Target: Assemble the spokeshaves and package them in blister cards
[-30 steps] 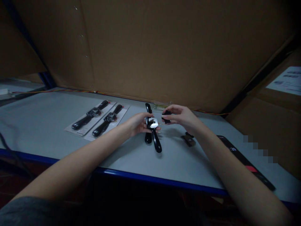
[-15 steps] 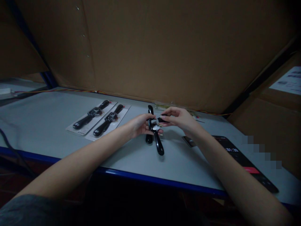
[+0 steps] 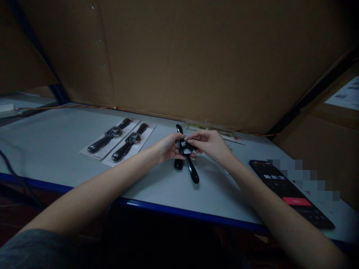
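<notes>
Cardboard sheeting [image 3: 182,56] behind a grey, blue-edged workbench [image 3: 56,149]. Left of both hands, two packaged spokeshaves [image 3: 108,135] on backing cards [image 3: 97,154]. Right of the right hand [image 3: 211,144], a lit smartphone [image 3: 288,194]. Between the hands, a black spokeshave [image 3: 192,172], gripped by the curled left hand [image 3: 168,147]. Right fingertips [image 3: 193,141] pinching a small black piece [image 3: 190,146] against its body; exact fit too dark to tell.

light: dim, diffuse | shadow: soft, beneath right hand [image 3: 211,144] | edges: bowed, dark | blur: mosaic patch [image 3: 303,179] at right
</notes>
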Demonstrator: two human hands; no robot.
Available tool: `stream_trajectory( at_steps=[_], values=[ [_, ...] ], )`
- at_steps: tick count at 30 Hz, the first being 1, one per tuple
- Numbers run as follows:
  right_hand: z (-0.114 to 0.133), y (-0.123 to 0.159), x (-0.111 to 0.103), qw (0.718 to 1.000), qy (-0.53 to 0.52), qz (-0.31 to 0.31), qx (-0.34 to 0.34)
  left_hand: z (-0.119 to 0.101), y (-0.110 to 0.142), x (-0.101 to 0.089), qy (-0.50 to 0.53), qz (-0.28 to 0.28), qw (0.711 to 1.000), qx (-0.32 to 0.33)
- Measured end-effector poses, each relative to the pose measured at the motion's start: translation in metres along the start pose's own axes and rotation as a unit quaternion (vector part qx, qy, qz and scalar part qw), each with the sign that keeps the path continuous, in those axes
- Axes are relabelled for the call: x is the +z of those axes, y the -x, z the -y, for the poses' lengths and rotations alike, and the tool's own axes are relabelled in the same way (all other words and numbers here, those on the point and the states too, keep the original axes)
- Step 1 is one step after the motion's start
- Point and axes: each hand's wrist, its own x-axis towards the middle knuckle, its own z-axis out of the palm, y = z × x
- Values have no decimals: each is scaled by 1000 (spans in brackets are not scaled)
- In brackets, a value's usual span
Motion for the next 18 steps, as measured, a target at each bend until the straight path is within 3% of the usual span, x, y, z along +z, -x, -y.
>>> stream_trajectory(
  at_steps=[8, 14, 18],
  values=[
    [-11, 0, 12, 988, 130, -56, -68, 2, -4, -3, 2, -3, 1000, -2],
    [-13, 1, 16, 995, 86, 3, -44, 0, -1, 0, -19, -11, 1000, -1],
    [-11, -6, 1, 995, 79, -9, -60, 0, 0, 0, -7, -18, 1000, 7]
  ],
)
